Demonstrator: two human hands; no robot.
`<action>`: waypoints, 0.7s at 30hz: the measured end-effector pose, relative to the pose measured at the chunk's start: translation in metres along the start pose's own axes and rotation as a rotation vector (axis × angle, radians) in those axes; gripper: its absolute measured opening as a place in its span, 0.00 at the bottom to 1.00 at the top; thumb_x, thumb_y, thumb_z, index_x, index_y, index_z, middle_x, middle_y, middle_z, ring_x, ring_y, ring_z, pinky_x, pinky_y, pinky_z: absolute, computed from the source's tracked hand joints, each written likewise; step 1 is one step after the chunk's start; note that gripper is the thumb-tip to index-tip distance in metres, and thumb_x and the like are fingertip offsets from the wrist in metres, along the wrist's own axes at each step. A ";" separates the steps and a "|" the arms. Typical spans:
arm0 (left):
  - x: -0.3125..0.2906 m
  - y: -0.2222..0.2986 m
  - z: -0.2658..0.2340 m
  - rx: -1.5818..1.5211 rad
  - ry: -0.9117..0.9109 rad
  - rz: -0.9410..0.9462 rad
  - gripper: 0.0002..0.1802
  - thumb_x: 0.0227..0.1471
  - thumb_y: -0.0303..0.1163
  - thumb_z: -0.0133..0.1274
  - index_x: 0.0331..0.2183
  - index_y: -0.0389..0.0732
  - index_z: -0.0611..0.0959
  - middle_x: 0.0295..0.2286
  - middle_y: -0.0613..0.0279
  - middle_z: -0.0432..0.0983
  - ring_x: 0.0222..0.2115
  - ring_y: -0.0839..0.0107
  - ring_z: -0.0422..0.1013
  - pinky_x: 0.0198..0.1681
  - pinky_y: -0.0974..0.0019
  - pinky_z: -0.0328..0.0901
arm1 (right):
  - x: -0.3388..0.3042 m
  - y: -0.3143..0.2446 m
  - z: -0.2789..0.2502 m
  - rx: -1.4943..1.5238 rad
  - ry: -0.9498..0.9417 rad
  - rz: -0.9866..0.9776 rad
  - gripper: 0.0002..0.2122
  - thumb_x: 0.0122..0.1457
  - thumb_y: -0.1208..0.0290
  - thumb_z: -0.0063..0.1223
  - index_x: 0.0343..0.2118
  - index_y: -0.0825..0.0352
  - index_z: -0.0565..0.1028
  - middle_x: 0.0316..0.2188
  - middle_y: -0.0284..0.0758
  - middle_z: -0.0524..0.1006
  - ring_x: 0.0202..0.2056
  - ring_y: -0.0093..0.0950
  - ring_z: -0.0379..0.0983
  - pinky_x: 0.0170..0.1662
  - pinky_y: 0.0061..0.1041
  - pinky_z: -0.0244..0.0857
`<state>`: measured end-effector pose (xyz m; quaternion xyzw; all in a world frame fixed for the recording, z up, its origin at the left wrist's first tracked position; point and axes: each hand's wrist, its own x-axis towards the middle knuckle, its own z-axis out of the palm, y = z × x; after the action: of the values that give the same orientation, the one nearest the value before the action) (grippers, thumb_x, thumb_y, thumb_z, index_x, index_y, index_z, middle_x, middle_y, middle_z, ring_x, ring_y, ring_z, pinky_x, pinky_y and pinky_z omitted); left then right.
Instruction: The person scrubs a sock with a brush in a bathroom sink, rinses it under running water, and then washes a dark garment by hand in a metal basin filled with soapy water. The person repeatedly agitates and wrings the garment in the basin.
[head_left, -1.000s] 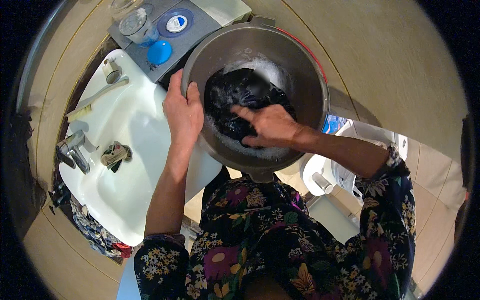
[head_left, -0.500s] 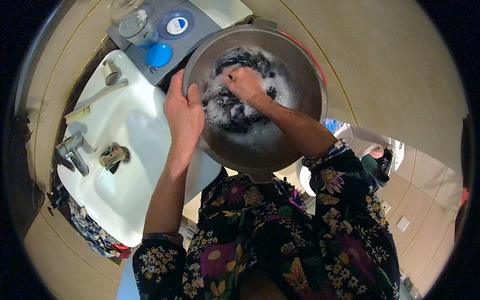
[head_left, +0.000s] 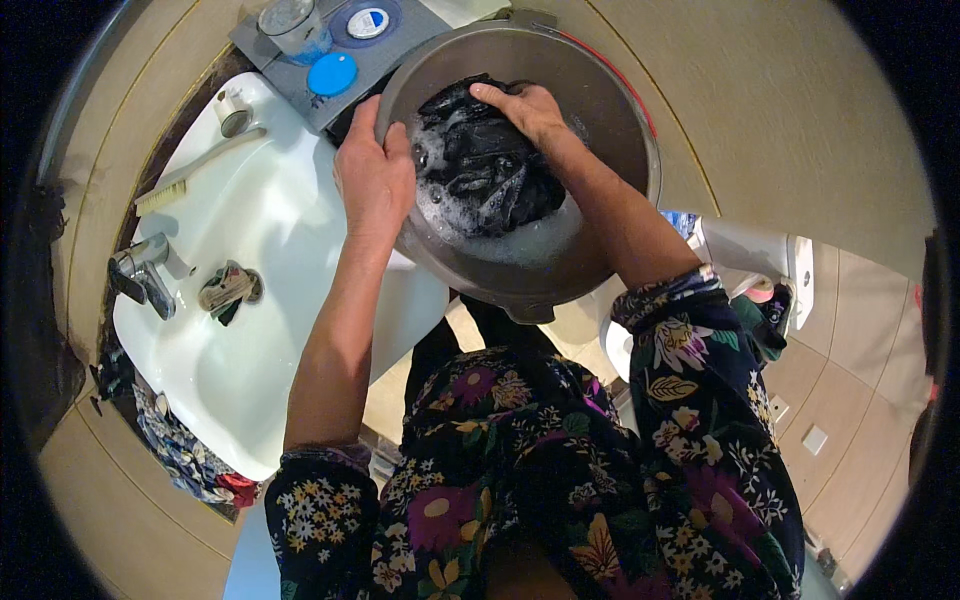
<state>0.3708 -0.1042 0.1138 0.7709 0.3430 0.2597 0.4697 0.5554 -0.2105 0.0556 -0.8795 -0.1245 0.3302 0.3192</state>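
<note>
The black cloth (head_left: 490,175) lies bunched and wet among suds (head_left: 548,240) in the grey basin (head_left: 620,130), where the left hand (head_left: 377,180) clasps the near-left rim, thumb over the edge. The right hand (head_left: 535,112) grasps the cloth at its far edge, thumb on top and the other fingers partly hidden. Soaked, it is probably soft, limp, slippery and heavier than when dry, so a thick gathered fold should offer surer hold than a thin edge.

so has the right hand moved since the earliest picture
Yes: relative to the blue lid, the right hand has moved up the picture, toward the far rim of the basin.
</note>
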 end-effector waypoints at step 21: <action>-0.002 -0.001 0.003 -0.069 -0.009 -0.126 0.17 0.48 0.26 0.45 0.42 0.35 0.72 0.33 0.46 0.74 0.35 0.55 0.71 0.41 0.61 0.63 | -0.109 -0.004 0.011 -0.817 -0.190 -1.034 0.25 0.33 0.60 0.63 0.36 0.64 0.70 0.30 0.37 0.67 0.35 0.36 0.66 0.34 0.34 0.60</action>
<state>0.3716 -0.1068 0.1114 0.7322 0.3799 0.2379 0.5129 0.4660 -0.2492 0.1066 -0.7237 -0.6733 0.1369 0.0649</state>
